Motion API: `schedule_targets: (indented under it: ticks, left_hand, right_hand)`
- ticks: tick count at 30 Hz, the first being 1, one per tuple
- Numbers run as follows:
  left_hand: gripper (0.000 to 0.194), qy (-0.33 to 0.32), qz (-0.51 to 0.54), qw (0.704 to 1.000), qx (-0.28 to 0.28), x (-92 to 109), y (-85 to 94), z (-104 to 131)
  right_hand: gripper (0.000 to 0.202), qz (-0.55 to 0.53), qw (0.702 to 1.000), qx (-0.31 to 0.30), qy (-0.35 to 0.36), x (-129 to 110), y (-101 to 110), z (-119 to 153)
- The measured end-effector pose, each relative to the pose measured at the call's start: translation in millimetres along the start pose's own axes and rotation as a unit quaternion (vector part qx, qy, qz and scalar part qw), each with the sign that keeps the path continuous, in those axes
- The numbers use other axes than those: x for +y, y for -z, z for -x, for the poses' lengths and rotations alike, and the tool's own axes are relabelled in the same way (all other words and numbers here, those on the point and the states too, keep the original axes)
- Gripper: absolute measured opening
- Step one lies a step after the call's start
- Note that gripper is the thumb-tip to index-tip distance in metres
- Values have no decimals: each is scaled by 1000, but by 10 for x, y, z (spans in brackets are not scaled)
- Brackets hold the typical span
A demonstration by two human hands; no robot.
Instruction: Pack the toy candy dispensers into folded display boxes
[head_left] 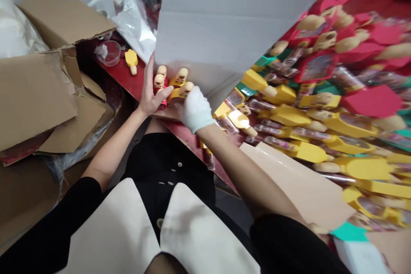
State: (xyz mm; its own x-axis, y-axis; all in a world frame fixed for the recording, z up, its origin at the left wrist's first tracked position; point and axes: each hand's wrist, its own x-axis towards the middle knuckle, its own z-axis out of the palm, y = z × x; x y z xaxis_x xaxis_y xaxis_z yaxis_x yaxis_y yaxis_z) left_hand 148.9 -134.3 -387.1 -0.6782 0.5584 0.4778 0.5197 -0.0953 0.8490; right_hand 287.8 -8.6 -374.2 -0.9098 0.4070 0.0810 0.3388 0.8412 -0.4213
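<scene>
My left hand (151, 90) is bare, with its fingers and thumb spread apart beside two red toys with beige bear-like tops (159, 80). Against the right side of the group, my right hand (195, 109) wears a white glove; its fingertips are hidden and blurred near the yellow toys with similar tops (180, 78). These toys stand together at the opening of a large pale box (221, 30). A single yellow toy (131, 58) lies on the red table to the left.
Many yellow, red and green toys (308, 152) cover the table on the right. Cardboard boxes (35, 94) stand at the left. Near them are a clear round tub (111, 53) and a plastic bag (136, 23). A cardboard sheet (295, 184) lies at the lower right.
</scene>
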Motion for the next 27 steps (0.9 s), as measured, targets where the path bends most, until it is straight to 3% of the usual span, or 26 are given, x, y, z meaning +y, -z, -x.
schedule_targets:
  ticks: [3,5,6,8,10,12,13,15,18,20,22,25,27]
  left_hand:
    - [89,-4,15,1000,11,61,-5,41]
    - [85,-12,-8,1000,17,152,5,86]
    - [82,-22,-36,999,6,216,18,99]
    - [78,-64,-120,988,-74,361,56,76]
    - [74,-123,-203,948,-211,496,104,-20]
    - [66,-174,-258,896,-317,592,152,-155]
    - [61,-190,-278,877,-343,622,177,-218]
    - [56,-213,-312,856,-354,656,227,-307]
    - [54,-240,-348,840,-341,652,299,-334]
    - [54,-241,-347,842,-334,618,331,-310]
    - [53,-226,-327,857,-329,571,341,-280]
    - [53,-208,-297,876,-317,525,326,-247]
    - [54,-205,-287,882,-312,532,313,-235]
  right_hand:
    - [50,-14,996,84,28,149,140,204]
    - [48,-5,986,164,-16,435,275,379]
    - [48,12,984,168,-58,596,324,436]
    - [51,57,988,85,-114,872,347,444]
    - [57,86,990,-24,-112,1021,289,334]
    - [57,91,988,-68,-104,1067,246,213]
    - [56,73,988,-63,-118,1078,262,185]
    - [55,3,986,-7,-168,1117,390,242]
    - [51,-83,956,149,-237,1205,709,560]
    - [45,-157,938,210,-228,1179,845,794]
    - [32,-279,910,236,-196,1006,806,928]
    - [27,-438,854,252,-124,531,404,847]
    - [35,-477,838,254,-77,226,17,659]
